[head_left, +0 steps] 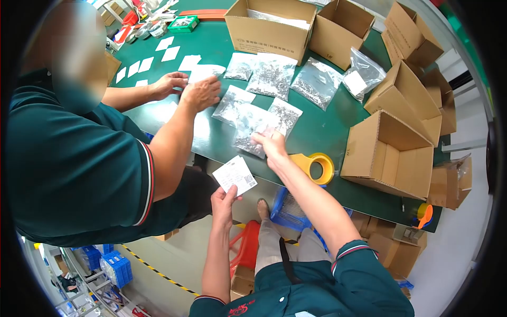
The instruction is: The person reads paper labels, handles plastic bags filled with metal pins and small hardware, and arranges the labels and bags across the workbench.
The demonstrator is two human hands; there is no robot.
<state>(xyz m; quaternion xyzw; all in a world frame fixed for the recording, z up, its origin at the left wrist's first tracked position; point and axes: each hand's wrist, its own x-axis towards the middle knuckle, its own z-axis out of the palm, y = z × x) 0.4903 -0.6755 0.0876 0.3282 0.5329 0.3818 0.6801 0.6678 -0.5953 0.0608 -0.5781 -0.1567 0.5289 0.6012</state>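
The person's left hand [224, 205] pinches a small stack of square white printed labels [233, 173], thumb on top and the other fingers underneath, with hardly any gap. It sits just off the near edge of the green tabletop [330, 127], above the floor. The right hand [272, 146] has its thumb and forefinger close together at the right side of a clear plastic bag of small metal parts [250, 126]; whether it grips the film or only rests on it, I cannot tell. That bag lies near the table's near edge, overlapping a second clear bag [230, 103] on its left and beside a third clear bag [288, 112] on its right.

Farther back, a large clear bag of dark metal parts [272, 75] lies between two others. Just right of the right forearm, a yellow ring-shaped holder [329, 169] sits by the near edge. Beyond it, a strip of green surface gives room before a brown cardboard carton [391, 150], its top uncovered; more cartons line the right and far sides.

To the left, the co-worker's hands [202, 95] are at a white-topped packet [205, 72], hemming in that side. White paper squares [170, 54] are spread toward the far left.
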